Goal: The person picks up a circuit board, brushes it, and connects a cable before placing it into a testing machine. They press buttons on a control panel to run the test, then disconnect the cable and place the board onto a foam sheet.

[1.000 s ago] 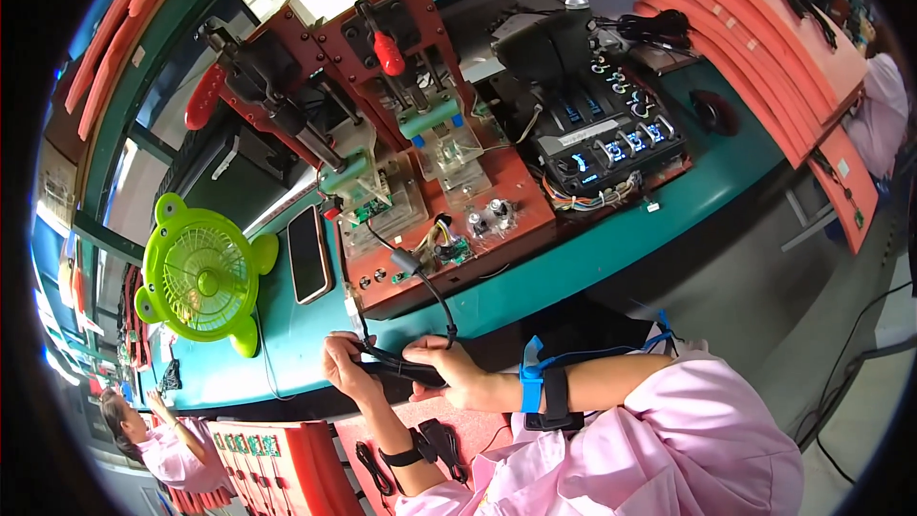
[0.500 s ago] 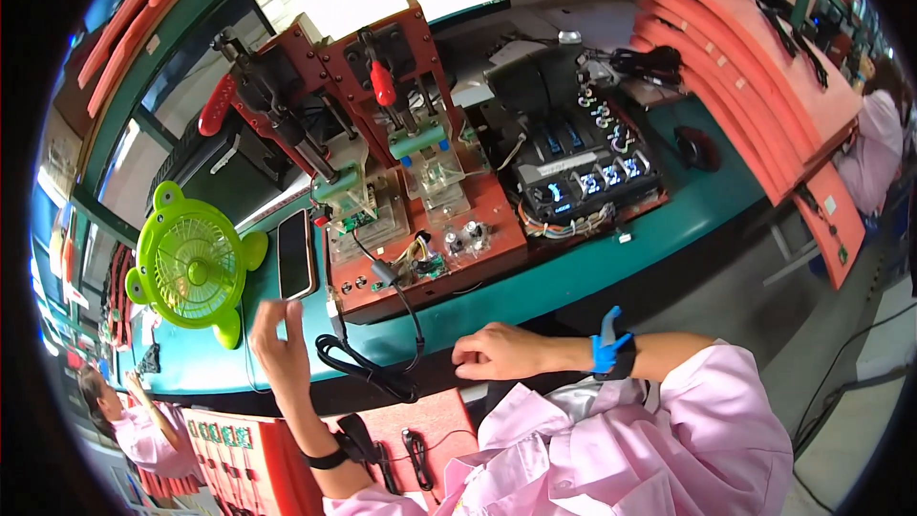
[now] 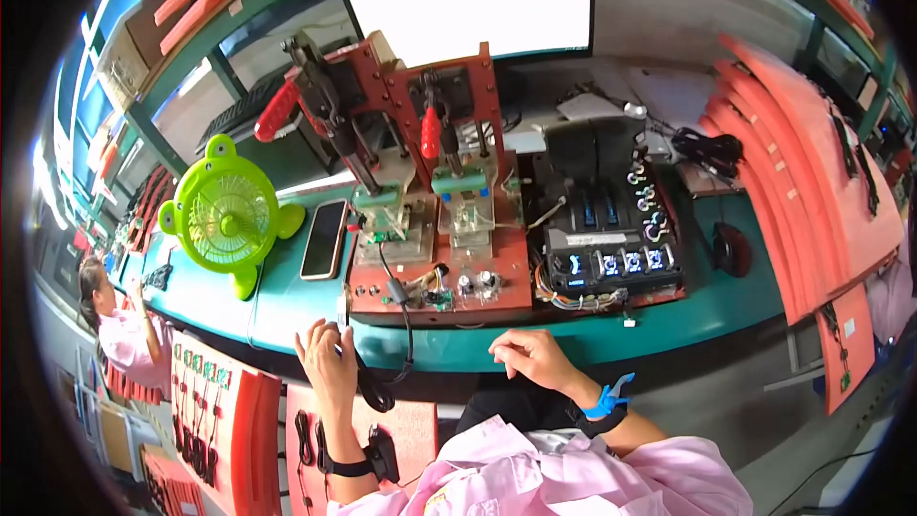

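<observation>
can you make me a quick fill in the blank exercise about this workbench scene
1. The left hand grips a black ____ that runs up to the red fixture.
2. The small fan on the bench is ____ in colour.
3. Between the fan and the red fixture lies a dark ____, flat on the bench.
4. The right hand holds ____ and rests at the bench edge.

Missing words: cable; green; phone; nothing

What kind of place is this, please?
Probably an electronics assembly or test station in a factory: a red jig with toggle clamps stands on the teal bench, and red trays are stacked beside it. The left hand holds a black cable.
</observation>
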Tool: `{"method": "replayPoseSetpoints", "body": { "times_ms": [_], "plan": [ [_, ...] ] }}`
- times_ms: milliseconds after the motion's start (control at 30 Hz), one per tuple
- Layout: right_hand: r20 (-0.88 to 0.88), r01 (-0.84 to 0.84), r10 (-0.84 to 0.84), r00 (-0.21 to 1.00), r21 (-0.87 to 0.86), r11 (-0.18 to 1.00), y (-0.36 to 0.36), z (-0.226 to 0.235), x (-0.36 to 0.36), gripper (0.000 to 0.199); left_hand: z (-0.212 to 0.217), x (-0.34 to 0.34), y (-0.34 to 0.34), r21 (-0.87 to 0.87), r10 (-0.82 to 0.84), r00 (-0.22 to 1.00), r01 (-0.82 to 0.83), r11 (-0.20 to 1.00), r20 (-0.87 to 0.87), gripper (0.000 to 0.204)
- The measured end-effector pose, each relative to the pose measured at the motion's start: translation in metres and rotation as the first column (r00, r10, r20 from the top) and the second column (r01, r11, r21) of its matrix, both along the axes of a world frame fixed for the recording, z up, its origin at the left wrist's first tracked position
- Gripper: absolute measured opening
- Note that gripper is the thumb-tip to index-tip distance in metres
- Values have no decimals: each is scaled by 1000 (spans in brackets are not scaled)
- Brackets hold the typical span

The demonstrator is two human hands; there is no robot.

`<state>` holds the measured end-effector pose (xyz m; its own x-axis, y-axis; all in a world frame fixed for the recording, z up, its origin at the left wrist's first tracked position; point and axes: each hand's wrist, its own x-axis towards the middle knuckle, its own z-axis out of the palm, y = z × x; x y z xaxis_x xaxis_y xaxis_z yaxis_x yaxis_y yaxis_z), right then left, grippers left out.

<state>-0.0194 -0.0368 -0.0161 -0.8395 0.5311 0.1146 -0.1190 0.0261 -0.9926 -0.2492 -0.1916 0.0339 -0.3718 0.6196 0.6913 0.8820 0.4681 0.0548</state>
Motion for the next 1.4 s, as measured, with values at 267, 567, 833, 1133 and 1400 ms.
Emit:
{"method": "replayPoseSetpoints", "body": {
  "times_ms": [267,567,833,1133,1400],
  "plan": [
    [-16,-2,4,1000,134,991,3,4,-2,10,-7,0,-14,57,-16,946,-2,998,323,25],
    [27,3,-6,1000,112,994,1,3,-1,9,-20,-1,-6,-4,35,955,-36,999,293,24],
    [43,19,-23,999,100,995,2,7,-3,10,-6,-5,-2,-42,-8,973,19,999,232,25],
    [18,-13,11,1000,115,993,4,6,-4,10,17,-7,1,-153,10,975,25,988,224,24],
    [33,62,-67,997,123,990,3,4,-3,11,30,-31,-4,-311,-162,940,256,915,299,23]
  ]
}}
